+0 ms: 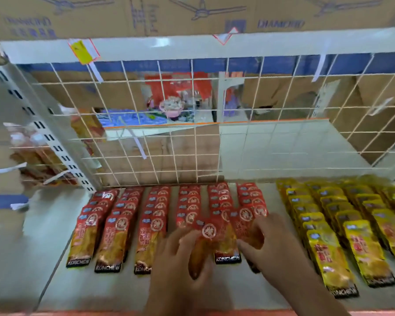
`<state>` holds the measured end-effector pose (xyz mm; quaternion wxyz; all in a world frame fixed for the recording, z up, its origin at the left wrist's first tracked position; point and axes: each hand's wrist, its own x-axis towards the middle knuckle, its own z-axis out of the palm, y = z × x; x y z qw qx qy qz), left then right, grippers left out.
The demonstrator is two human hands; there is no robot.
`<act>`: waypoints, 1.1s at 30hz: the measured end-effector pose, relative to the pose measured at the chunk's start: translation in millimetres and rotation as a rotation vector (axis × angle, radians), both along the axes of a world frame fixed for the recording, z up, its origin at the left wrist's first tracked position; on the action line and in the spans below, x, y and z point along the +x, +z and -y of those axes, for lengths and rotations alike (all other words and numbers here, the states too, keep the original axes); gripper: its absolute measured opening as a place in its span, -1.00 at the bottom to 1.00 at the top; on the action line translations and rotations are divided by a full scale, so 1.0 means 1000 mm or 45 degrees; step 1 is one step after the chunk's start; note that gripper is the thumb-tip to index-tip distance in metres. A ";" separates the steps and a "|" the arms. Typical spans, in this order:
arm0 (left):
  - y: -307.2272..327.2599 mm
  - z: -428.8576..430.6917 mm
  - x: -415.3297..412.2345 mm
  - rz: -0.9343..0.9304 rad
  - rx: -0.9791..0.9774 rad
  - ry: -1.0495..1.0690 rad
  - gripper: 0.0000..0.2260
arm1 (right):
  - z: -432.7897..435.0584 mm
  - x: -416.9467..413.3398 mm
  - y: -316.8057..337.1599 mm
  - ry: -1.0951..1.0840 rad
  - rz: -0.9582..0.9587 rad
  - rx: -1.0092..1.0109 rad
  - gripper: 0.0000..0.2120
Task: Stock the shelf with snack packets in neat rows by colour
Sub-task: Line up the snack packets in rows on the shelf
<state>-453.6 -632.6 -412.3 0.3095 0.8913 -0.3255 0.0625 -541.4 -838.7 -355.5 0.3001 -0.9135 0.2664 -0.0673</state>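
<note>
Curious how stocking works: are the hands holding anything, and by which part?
Left hand grips a red packet by its lower half; right hand grips the next red packet around its middle.

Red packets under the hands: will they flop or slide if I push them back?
Probably floppy: the red packets look like thin crinkled foil. Likely slippery: glossy film, overlapped on a smooth shelf, so neighbours may shift. Flat, so unlikely to roll.

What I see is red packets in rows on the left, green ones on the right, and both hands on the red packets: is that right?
Not quite. The head view shows yellow packets on the right, not green. The red packets lie in rows on the left, and the left hand and right hand are both on them.
</note>
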 end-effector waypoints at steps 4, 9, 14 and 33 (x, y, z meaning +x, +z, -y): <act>-0.012 0.005 -0.015 -0.023 0.000 0.194 -0.41 | 0.019 -0.002 -0.005 0.103 0.050 -0.026 -0.64; -0.021 0.009 -0.021 -0.021 0.029 0.349 -0.39 | 0.026 -0.006 -0.012 0.205 0.013 -0.032 -0.66; -0.024 0.012 -0.019 -0.026 0.036 0.443 -0.47 | 0.022 -0.001 -0.010 0.243 0.000 -0.046 -0.66; -0.026 0.014 -0.017 -0.071 0.079 0.475 -0.46 | 0.014 -0.005 -0.029 0.185 -0.011 0.020 -0.62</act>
